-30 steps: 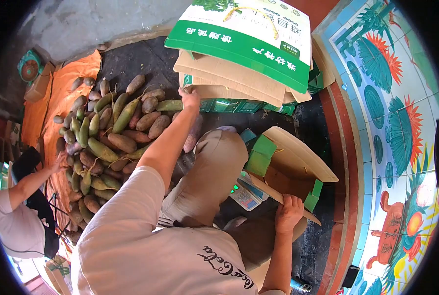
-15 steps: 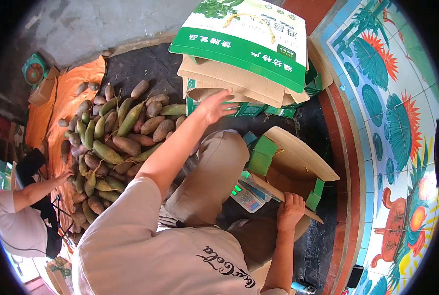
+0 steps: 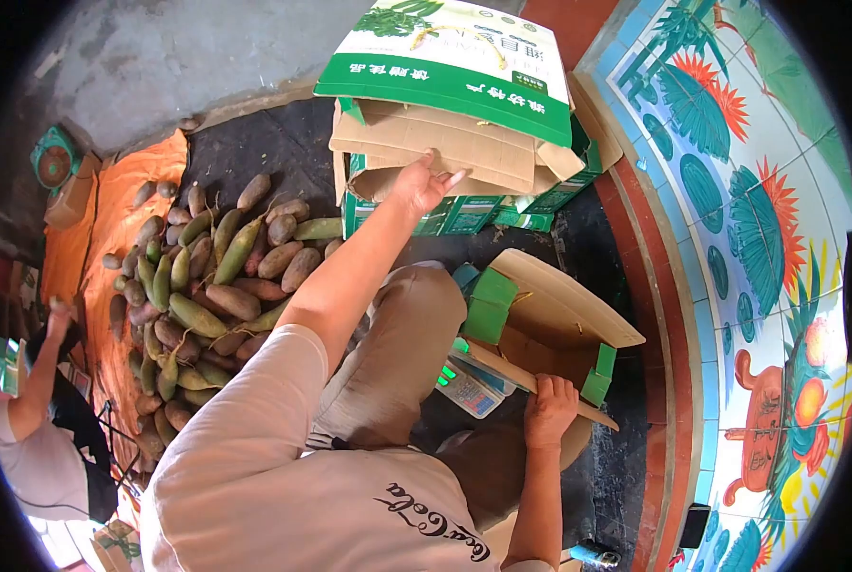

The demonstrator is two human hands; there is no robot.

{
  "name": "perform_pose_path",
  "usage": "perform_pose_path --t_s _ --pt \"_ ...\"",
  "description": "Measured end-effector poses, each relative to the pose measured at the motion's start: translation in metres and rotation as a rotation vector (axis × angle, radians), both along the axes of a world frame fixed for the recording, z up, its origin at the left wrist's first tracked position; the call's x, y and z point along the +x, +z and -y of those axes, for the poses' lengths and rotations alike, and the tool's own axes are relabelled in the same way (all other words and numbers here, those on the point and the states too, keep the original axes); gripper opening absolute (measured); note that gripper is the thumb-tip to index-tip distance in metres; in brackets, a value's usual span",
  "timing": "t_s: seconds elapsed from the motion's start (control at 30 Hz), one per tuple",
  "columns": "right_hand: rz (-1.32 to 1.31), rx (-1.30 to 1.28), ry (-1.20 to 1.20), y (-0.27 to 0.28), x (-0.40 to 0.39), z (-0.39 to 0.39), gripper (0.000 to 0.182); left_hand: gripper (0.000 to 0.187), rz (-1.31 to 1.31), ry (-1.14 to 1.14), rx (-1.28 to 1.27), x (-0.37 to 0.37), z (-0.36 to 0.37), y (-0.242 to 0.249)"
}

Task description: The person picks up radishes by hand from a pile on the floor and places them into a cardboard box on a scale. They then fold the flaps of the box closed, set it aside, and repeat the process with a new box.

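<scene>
My left hand (image 3: 424, 187) reaches up to the stacked cartons, fingers apart, its fingertips at the lower edge of a brown cardboard flap (image 3: 488, 157). Above that flap lies a white and green printed carton panel (image 3: 454, 71) with a rope handle. My right hand (image 3: 551, 412) is closed over the edge of the near flap of an open cardboard box (image 3: 564, 305). This box has green side flaps and a bare brown inside. Beside it, under the near flap, a digital scale (image 3: 469, 391) shows lit green digits.
A large pile of green and reddish-brown radishes (image 3: 202, 315) lies to the left on dark and orange sheets (image 3: 140, 205). Another person (image 3: 40, 419) is at the far left. A painted tile wall (image 3: 731, 238) borders the right. A green dial scale (image 3: 54, 157) stands at upper left.
My left hand has moved in to the cardboard flap's edge. My right hand stays on the box flap. The other person's arm has lifted away from the pile. The view has shifted slightly.
</scene>
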State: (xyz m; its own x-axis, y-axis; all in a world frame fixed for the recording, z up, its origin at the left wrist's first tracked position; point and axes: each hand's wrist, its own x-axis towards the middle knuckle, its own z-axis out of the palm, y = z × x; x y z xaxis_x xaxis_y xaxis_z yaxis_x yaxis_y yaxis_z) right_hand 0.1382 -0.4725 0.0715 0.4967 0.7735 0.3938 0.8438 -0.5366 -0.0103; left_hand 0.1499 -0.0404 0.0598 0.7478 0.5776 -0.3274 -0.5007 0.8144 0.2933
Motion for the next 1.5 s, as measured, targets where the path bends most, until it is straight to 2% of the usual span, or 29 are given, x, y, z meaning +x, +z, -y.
perform_pose_path --t_s 0.13,0.23,0.63,0.73,0.83,0.87,0.93,1.0,1.07,1.13,1.2,1.27,1.33,1.43,1.5 --pt "-0.008 0.018 0.004 0.007 -0.004 -0.002 0.024 0.044 0.02 0.02 0.024 0.014 -0.008 0.009" --pt "-0.004 0.01 0.001 0.007 -0.003 -0.002 0.022 0.056 0.109 0.038 0.06 0.021 -0.013 0.012" --pt "0.02 0.014 -0.004 0.002 -0.002 0.0 0.022 0.052 -0.096 0.043 0.131 0.023 -0.017 -0.005" --pt "0.005 0.018 -0.001 0.006 -0.004 -0.001 0.023 0.053 -0.094 -0.066 0.251 0.003 -0.013 -0.008" --pt "0.011 0.012 0.003 0.004 -0.002 -0.001 0.022 0.051 -0.188 -0.057 0.56 -0.039 0.007 -0.012" --pt "0.004 0.009 0.006 0.007 -0.002 -0.002 0.021 0.046 -0.255 0.011 0.585 -0.056 0.022 -0.014" --pt "-0.015 0.002 0.009 0.014 -0.003 -0.004 0.02 0.04 -0.306 -0.087 0.684 -0.097 0.033 -0.033" --pt "-0.018 -0.006 0.023 0.015 -0.001 -0.004 0.02 0.032 -0.521 -0.067 0.735 -0.135 0.044 -0.066" --pt "-0.024 -0.01 0.05 0.016 0.003 -0.006 0.021 0.025 -0.931 -0.048 1.057 -0.182 0.045 -0.131" --pt "-0.041 0.019 0.108 0.016 0.008 -0.005 0.022 0.025 -1.305 -0.217 1.529 -0.238 0.059 -0.153" --pt "-0.045 0.041 0.146 0.016 0.009 -0.005 0.023 0.028 -1.437 -0.328 1.447 -0.292 0.072 -0.219" --pt "-0.042 0.043 0.155 0.017 0.008 -0.006 0.022 0.029 -1.476 -0.536 1.175 -0.335 0.097 -0.211" --pt "-0.035 0.049 0.163 0.017 0.007 -0.008 0.021 0.026 -1.641 -0.653 1.545 -0.373 0.112 -0.215" --pt "-0.017 0.058 0.166 0.016 0.005 -0.012 0.02 0.037 -1.773 -0.862 1.316 -0.417 0.13 -0.238" --pt "-0.011 0.055 0.166 0.016 0.002 -0.015 0.02 0.035 -1.836 -0.983 1.177 -0.432 0.146 -0.241"
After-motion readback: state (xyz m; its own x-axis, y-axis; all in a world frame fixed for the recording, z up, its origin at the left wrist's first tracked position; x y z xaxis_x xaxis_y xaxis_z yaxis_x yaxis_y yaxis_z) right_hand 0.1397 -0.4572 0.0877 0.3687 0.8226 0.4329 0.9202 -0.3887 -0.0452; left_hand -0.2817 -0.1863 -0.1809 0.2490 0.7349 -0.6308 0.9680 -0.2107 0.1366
